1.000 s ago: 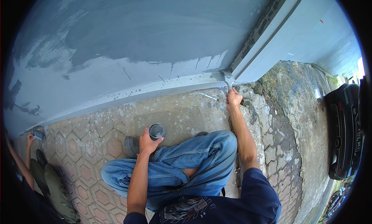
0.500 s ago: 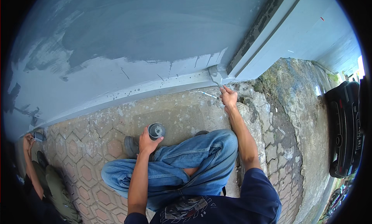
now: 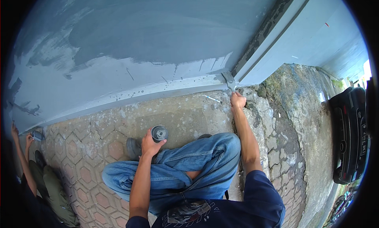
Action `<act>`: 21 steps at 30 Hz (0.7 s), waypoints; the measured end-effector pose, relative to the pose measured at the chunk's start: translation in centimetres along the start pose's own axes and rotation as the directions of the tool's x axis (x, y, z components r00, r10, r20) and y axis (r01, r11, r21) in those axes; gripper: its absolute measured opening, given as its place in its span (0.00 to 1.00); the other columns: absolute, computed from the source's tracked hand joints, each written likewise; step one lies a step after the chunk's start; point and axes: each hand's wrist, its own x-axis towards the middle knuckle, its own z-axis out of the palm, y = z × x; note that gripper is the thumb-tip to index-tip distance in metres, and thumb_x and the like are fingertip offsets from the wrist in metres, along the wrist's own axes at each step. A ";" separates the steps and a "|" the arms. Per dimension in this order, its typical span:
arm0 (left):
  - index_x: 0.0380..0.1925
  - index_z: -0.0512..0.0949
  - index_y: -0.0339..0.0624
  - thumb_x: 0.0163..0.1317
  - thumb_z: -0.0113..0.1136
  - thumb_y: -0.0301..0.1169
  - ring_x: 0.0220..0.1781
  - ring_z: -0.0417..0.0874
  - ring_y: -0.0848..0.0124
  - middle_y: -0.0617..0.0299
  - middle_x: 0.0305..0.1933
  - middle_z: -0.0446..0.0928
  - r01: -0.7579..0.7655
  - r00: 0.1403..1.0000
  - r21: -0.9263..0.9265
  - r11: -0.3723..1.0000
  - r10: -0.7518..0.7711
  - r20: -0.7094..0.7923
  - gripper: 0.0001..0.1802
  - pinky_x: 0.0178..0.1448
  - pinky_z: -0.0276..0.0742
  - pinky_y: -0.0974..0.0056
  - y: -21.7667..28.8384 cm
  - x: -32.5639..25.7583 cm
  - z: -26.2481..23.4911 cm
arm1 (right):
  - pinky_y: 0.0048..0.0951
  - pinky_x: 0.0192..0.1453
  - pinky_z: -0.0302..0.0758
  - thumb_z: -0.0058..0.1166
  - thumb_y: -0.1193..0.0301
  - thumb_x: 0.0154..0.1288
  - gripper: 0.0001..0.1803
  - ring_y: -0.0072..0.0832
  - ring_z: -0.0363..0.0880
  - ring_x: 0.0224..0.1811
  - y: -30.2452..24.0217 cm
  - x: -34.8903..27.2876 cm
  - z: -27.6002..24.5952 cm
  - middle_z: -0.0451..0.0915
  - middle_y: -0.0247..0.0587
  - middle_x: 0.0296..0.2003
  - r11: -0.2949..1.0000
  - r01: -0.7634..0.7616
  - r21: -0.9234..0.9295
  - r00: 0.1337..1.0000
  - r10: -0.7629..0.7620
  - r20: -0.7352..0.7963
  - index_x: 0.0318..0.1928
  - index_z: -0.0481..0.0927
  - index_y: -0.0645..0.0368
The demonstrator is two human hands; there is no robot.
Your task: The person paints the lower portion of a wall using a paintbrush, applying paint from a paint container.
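My right hand [image 3: 238, 100] grips the handle of a paintbrush [image 3: 229, 80], its grey bristles against the foot of the wall beside the corner post. Around a small round cup of grey paint [image 3: 159, 133] my left hand [image 3: 151, 144] is closed, holding it upright in front of my crossed legs. The wall [image 3: 150, 34] has darker grey paint over its upper part. Below that lies a paler band with drips and spatters, down to the ledge [image 3: 166, 86] along its foot.
At far left another person [image 3: 51, 196] sits by the wall, a paint cup [image 3: 38, 135] in one hand. A thin pale stick [image 3: 211, 98] lies on the concrete. Hexagonal pavers [image 3: 85, 174] spread to the left; broken stone [image 3: 272, 125] borders the right. A black car [image 3: 350, 135] stands farther right.
My right hand and the brush have shifted right along the ledge, close to the corner post. The left hand keeps the cup in place. The other person's far hand has risen to the wall.
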 end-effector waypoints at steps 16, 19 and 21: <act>0.63 0.64 0.37 0.43 0.78 0.43 0.59 0.77 0.46 0.43 0.56 0.76 0.039 0.999 0.014 0.999 -0.039 0.029 0.49 0.62 0.73 0.51 0.0 0.2 0.0 | 0.21 0.13 0.54 0.57 0.71 0.66 0.23 0.16 0.60 0.12 -5.2 -6.7 0.1 0.73 0.34 0.19 0.994 -0.108 -0.014 0.910 0.104 0.401 0.60 0.76 0.64; 0.64 0.64 0.37 0.43 0.78 0.43 0.59 0.77 0.46 0.43 0.56 0.77 0.024 0.999 -0.002 1.000 -0.023 0.022 0.49 0.62 0.73 0.51 -0.1 0.2 0.0 | 0.22 0.13 0.54 0.57 0.72 0.65 0.19 0.17 0.60 0.12 -4.3 -5.9 -0.9 0.73 0.34 0.19 0.985 -0.154 0.074 0.947 0.126 0.297 0.56 0.79 0.64; 0.64 0.64 0.38 0.43 0.78 0.43 0.59 0.77 0.46 0.42 0.56 0.76 0.026 0.999 -0.001 1.000 -0.026 0.038 0.49 0.62 0.73 0.51 0.6 0.5 0.2 | 0.22 0.13 0.55 0.58 0.72 0.65 0.19 0.18 0.62 0.12 -3.7 -2.7 -2.2 0.74 0.35 0.18 0.966 -0.197 0.165 0.965 0.162 0.207 0.55 0.79 0.65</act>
